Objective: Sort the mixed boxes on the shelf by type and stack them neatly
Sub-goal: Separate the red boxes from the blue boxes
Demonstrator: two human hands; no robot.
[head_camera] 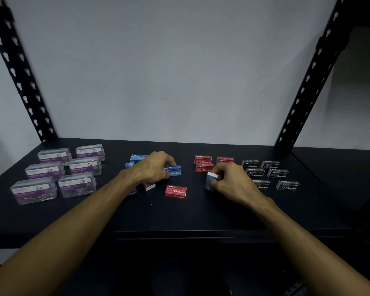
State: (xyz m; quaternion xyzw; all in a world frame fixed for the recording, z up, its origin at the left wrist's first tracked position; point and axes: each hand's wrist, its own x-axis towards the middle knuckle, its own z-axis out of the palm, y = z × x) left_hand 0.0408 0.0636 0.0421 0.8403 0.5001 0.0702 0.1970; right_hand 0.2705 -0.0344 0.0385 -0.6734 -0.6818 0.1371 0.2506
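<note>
Dark shelf (179,216), viewed from above and in front.

Far left: six clear plastic paper clip boxes (58,171) with purple and white labels, standing in two columns of three. Loose metal clips show through the walls of the nearest ones; the labels on the left column are blurred.

Left hand (152,167): fingers curled down over a blue staples box (174,170), thumb and fingertips gripping its near end. The box sits on top of another blue box. More blue staples boxes (137,158) lie behind and beneath the hand and wrist, largely hidden; their number cannot be told. A red-and-white box (149,185) shows partly under the hand, tilted.

Centre: a single red staples box (175,191) lies flat, apart from both hands, label readable.

Right hand (231,180): fingers curled, pinching a pale blue staples box (211,181) held on end, just clear of or touching the shelf; which cannot be told. Just behind it stands a group of red staples boxes (203,163), partly covered by the knuckles.

Right: black staples boxes (269,174) in two columns, some stacked two high; the nearest left one is partly hidden by the right hand.
</note>
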